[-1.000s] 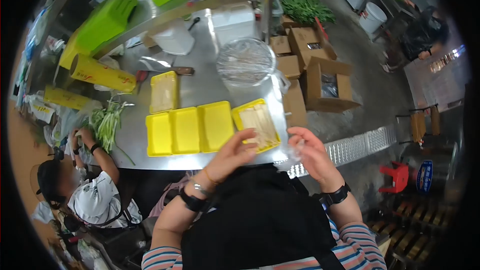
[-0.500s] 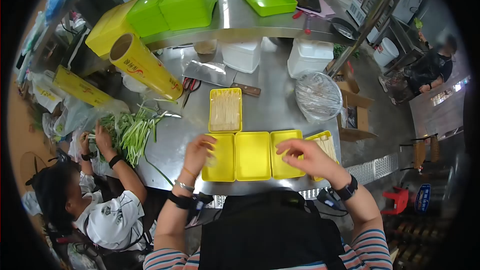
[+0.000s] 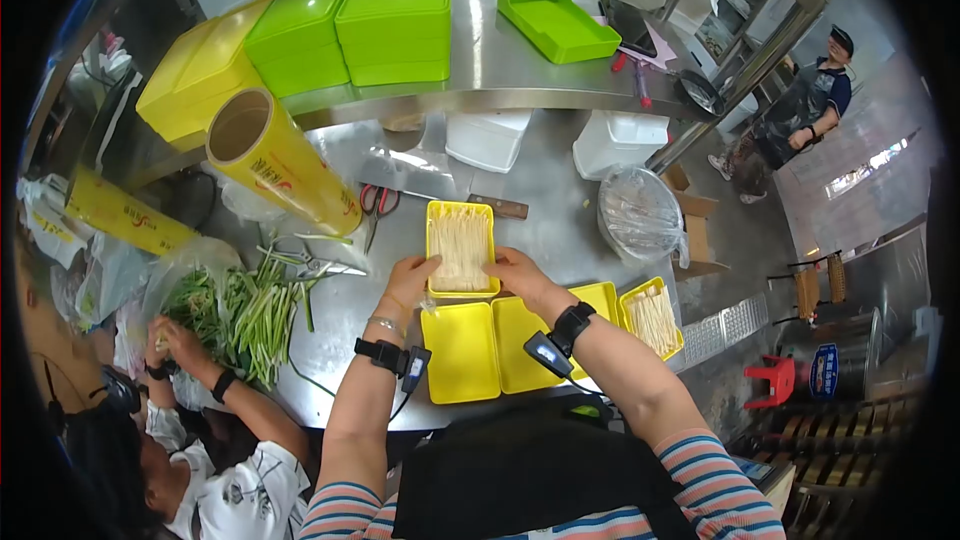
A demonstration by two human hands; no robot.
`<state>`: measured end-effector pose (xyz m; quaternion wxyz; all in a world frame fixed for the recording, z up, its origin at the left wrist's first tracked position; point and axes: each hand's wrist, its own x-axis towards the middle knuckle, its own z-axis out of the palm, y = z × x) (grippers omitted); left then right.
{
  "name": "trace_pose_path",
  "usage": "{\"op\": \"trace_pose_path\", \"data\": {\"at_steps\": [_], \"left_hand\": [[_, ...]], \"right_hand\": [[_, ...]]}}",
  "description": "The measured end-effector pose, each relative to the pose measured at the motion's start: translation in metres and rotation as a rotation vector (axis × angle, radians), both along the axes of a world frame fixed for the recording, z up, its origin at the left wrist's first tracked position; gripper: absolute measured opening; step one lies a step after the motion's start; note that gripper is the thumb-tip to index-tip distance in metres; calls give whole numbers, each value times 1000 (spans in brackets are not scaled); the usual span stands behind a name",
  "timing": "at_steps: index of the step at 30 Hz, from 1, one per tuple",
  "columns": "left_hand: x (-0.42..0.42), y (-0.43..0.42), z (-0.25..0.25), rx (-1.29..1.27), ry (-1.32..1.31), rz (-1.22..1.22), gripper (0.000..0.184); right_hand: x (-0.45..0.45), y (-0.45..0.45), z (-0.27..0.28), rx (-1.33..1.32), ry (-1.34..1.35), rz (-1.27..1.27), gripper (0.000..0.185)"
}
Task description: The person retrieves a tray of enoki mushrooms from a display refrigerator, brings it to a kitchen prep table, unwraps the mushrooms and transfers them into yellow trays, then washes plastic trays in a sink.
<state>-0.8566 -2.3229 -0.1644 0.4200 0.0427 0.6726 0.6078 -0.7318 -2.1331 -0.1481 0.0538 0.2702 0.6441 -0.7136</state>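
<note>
A yellow tray (image 3: 461,248) full of pale, thin strips lies on the steel table, with my hands at its two sides. My left hand (image 3: 408,282) has its fingers on the tray's lower left edge. At the right edge, my right hand (image 3: 518,275) holds the rim with closed fingers. Nearer to me stand several bare yellow trays, among them one at the left (image 3: 460,352) and one beside it (image 3: 527,345), partly under my right forearm. Another yellow tray with pale strips (image 3: 652,319) sits at the right end of the row.
A cleaver (image 3: 420,165), red-handled scissors (image 3: 378,202) and a plastic-covered bowl (image 3: 637,215) lie beyond. Film rolls (image 3: 285,165) and green stalks (image 3: 262,315) are at left, beside a co-worker (image 3: 220,470). Green boxes (image 3: 395,25) stand on the shelf; another person (image 3: 805,115) is far right.
Both my hands have moved forward and inward, from above the row of bare trays to the filled tray's sides, and taken hold of it. The far person now stands more upright.
</note>
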Motion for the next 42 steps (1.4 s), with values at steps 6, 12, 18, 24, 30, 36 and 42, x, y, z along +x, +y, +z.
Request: {"op": "trace_pose_path", "data": {"at_steps": [6,12,18,24,30,36,42], "left_hand": [[6,-17,41,294,-32,67,35],[47,-25,80,592,-436,-120,36],[106,-1,96,566,-537,-244,41],[157,22,109,503,-575,-366,42],[207,44,135,431,-491,-431,42],[247,63,155,333,-339,-431,43],[270,67,166,277,-260,-445,41]], "right_hand": [[38,-20,71,-115,119,14,44],[106,2,130,-319,196,-59,53],[167,8,159,-205,395,-131,47],[227,14,179,420,566,-398,41],[290,27,199,1333,742,-386,26],[326,41,195,1440,808,-361,22],[345,52,198,1414,728,-283,14]]}}
